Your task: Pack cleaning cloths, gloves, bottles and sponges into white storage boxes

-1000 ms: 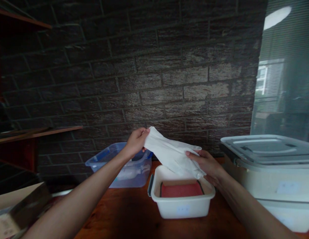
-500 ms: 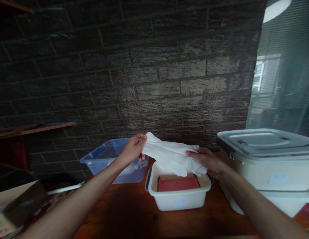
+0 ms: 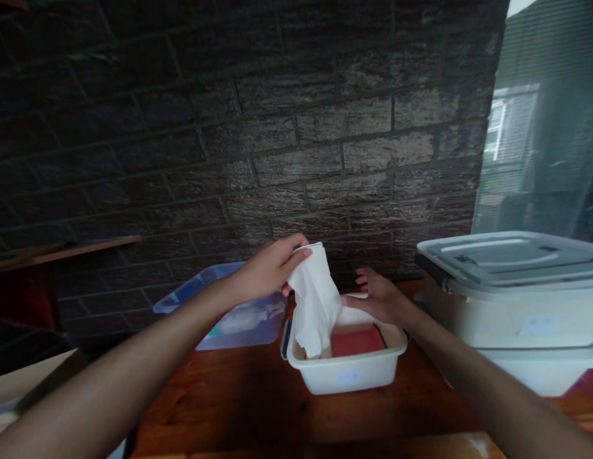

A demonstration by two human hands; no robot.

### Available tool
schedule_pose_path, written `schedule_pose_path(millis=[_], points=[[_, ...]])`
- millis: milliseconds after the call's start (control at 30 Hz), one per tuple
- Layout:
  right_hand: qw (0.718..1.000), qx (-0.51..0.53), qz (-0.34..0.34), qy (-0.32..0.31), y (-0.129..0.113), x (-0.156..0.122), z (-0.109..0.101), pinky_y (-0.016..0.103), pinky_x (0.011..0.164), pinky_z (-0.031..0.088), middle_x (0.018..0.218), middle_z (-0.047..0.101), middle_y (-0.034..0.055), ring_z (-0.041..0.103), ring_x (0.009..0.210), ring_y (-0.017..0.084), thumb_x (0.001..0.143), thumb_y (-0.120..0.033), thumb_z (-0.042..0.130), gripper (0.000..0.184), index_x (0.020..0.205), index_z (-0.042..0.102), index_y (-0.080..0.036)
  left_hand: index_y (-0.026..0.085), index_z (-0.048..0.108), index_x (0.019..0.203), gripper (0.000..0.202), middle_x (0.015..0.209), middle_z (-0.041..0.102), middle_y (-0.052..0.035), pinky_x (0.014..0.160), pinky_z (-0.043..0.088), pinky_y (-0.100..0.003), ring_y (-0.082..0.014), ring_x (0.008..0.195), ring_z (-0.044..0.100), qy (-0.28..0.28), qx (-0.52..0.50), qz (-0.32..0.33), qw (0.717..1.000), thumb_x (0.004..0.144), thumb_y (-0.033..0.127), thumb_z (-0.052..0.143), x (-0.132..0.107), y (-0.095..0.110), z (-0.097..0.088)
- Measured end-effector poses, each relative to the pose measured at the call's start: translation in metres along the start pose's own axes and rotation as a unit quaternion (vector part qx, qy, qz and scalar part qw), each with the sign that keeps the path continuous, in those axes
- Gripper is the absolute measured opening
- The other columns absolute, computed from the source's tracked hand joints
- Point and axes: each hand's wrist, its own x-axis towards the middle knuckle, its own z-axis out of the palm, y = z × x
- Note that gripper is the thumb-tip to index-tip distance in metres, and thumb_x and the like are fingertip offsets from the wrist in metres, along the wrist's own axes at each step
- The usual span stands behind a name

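Observation:
My left hand [image 3: 272, 268] pinches the cuff end of white cloth gloves [image 3: 315, 306], thumb in front. They hang down, with their lower end inside a small white plastic bin [image 3: 354, 374]; whether there is one glove or a pair I cannot tell. My right hand [image 3: 377, 298] is open over the bin's right rear part, its fingers spread. Its thumb tip is at the right edge of the gloves; contact is unclear. In the bin lies a red textured item with dark edging [image 3: 358, 342], partly covered by the gloves.
Left of the bin stands a clear bluish tub [image 3: 258, 336] with clear plastic items inside. Stacked lidded storage boxes [image 3: 516, 319] stand at the right on the wooden table [image 3: 239, 408]. Behind is a dark brick wall [image 3: 296, 140]; a wooden shelf [image 3: 86, 248] juts out at left.
My right hand has let go of the gloves' finger end and opened. The gloves, stretched between both hands before, now hang from my left hand into the bin.

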Motion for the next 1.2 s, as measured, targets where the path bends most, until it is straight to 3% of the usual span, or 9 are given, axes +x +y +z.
schedule_pose_path(millis=[100,200,267,433,600,900,1067,1200], points=[[0.997,0.021,-0.048,-0.063,-0.016,0.000,0.013,0.040,0.102,0.046,0.136,0.063,0.0137,0.059,0.121,0.030,0.052,-0.039,0.096,0.089,0.132,0.061,-0.016,0.022,0.067,0.094,0.023,0.064,0.064,0.0003,0.041,0.036,-0.022,-0.0153,0.046,0.059,-0.063,0.059,0.070,0.994,0.097,0.041,0.054,0.013,0.020,-0.001],[0.973,0.114,-0.074,-0.186,-0.039,-0.007,0.026,0.036,0.095,0.052,0.123,0.071,0.0079,0.067,0.110,0.025,0.062,-0.036,0.091,0.073,0.128,0.065,-0.018,0.022,0.069,0.090,0.022,0.062,0.063,0.0005,0.050,0.038,-0.022,-0.0165,0.055,0.060,-0.095,0.083,0.097,0.987,0.097,0.038,0.055,0.021,0.031,-0.001],[0.958,0.175,-0.057,-0.219,-0.050,-0.013,0.033,0.034,0.086,0.054,0.116,0.074,0.0072,0.070,0.101,0.025,0.067,-0.034,0.088,0.063,0.125,0.068,-0.016,0.023,0.070,0.090,0.021,0.062,0.064,0.0005,0.053,0.038,-0.023,-0.0172,0.058,0.060,-0.102,0.086,0.094,0.987,0.096,0.037,0.056,0.025,0.035,-0.003],[0.969,0.174,-0.017,-0.174,-0.056,-0.019,0.036,0.032,0.077,0.054,0.104,0.077,0.0091,0.071,0.090,0.025,0.061,-0.031,0.090,0.055,0.110,0.075,-0.011,0.022,0.070,0.092,0.020,0.067,0.064,0.0005,0.054,0.037,-0.022,-0.0162,0.059,0.057,-0.078,0.092,0.095,0.988,0.096,0.037,0.058,0.030,0.037,-0.010],[0.966,0.175,0.010,-0.192,-0.052,-0.025,0.035,0.032,0.074,0.056,0.104,0.078,0.0100,0.073,0.088,0.026,0.059,-0.031,0.092,0.055,0.108,0.076,-0.012,0.021,0.070,0.096,0.024,0.077,0.067,-0.0015,0.057,0.041,-0.022,-0.0161,0.065,0.059,-0.063,0.100,0.118,0.986,0.098,0.038,0.054,0.035,0.035,-0.015],[0.969,0.157,0.042,-0.183,-0.035,-0.027,0.043,0.028,0.059,0.055,0.091,0.079,0.0053,0.072,0.074,0.023,0.059,-0.028,0.089,0.041,0.098,0.078,-0.018,0.020,0.066,0.096,0.025,0.066,0.062,0.0003,0.043,0.040,-0.020,-0.0141,0.051,0.056,-0.026,0.010,0.057,0.998,0.093,0.044,0.060,0.047,0.031,-0.016],[0.971,0.142,0.064,-0.179,-0.038,-0.029,0.027,0.025,0.051,0.050,0.082,0.077,0.0047,0.068,0.061,0.019,0.065,-0.029,0.081,0.036,0.099,0.078,-0.017,0.021,0.060,0.095,0.028,0.063,0.062,0.0008,0.038,0.042,-0.020,-0.0128,0.044,0.055,-0.004,-0.018,0.041,0.999,0.095,0.049,0.056,0.049,0.007,-0.023],[0.976,0.122,0.077,-0.165,-0.038,-0.024,0.016,0.023,0.047,0.047,0.079,0.075,0.0038,0.065,0.058,0.017,0.069,-0.028,0.073,0.036,0.103,0.074,-0.016,0.021,0.057,0.092,0.027,0.062,0.065,0.0001,0.036,0.043,-0.020,-0.0130,0.041,0.057,0.041,-0.059,-0.016,0.997,0.094,0.047,0.058,0.049,-0.021,-0.020]])
